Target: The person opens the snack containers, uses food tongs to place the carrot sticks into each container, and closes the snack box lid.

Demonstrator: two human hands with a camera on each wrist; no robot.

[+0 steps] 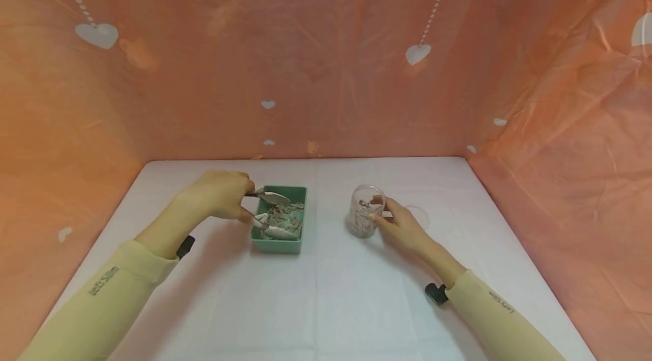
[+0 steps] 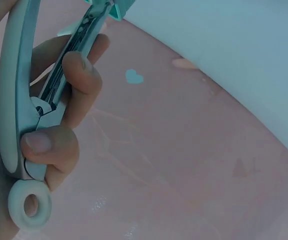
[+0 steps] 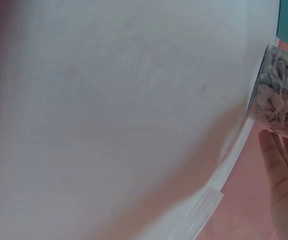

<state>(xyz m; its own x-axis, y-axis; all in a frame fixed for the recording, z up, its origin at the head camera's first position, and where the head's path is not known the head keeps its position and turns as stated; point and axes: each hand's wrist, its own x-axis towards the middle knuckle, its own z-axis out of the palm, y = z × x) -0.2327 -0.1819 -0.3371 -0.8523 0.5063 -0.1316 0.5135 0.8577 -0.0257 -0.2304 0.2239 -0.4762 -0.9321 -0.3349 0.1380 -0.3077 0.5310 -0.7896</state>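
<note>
My left hand (image 1: 224, 194) grips a pair of tongs with pale handles (image 2: 15, 95) and a ring at the end. The tongs' two white tips (image 1: 279, 232) are spread apart inside a green tray (image 1: 277, 246) that holds greyish-brown dried pieces (image 1: 285, 215). Over to the right, my right hand (image 1: 402, 227) holds a clear jar (image 1: 363, 224) by its side, thumb in front and fingers behind. More of the dried pieces (image 3: 281, 95) fill much of the jar, which stands upright on the table.
A clear round lid (image 1: 419, 216) lies on the white table (image 1: 316, 304), just right of the jar and partly behind my right hand. Orange cloth walls (image 1: 305, 67) with white hearts rise behind the table and along both sides.
</note>
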